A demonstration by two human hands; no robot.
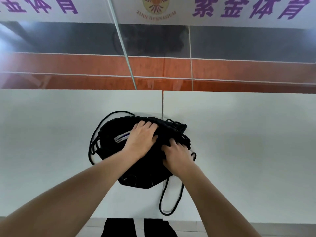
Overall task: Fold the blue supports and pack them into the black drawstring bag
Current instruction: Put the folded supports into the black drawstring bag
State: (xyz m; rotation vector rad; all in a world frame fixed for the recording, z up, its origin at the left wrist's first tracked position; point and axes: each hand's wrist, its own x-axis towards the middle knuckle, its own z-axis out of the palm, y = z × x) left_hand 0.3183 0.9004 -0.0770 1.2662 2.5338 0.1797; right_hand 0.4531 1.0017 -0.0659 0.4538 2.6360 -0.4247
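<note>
Packing step nearly done: supports in bag, mouth not yet drawn shut.

Black drawstring bag (136, 168) lies mid-tabletop (51, 142) w/ mouth toward 12 o'clock; a sliver of the blue supports (121, 137), blue w/ white edging, shows inside the opening at approx 10 o'clock of the left hand (140, 139). Left hand rests palm-down on the bag w/ fingertips curled over the gathered rim. Right hand (177, 155), at 4 o'clock of the left, has fingers curled into the bag cloth, gripping it. Cord loops (168, 200) trail toward 6 o'clock. Judged next: push supports fully under the rim, then find cords & pull to cinch.
</note>
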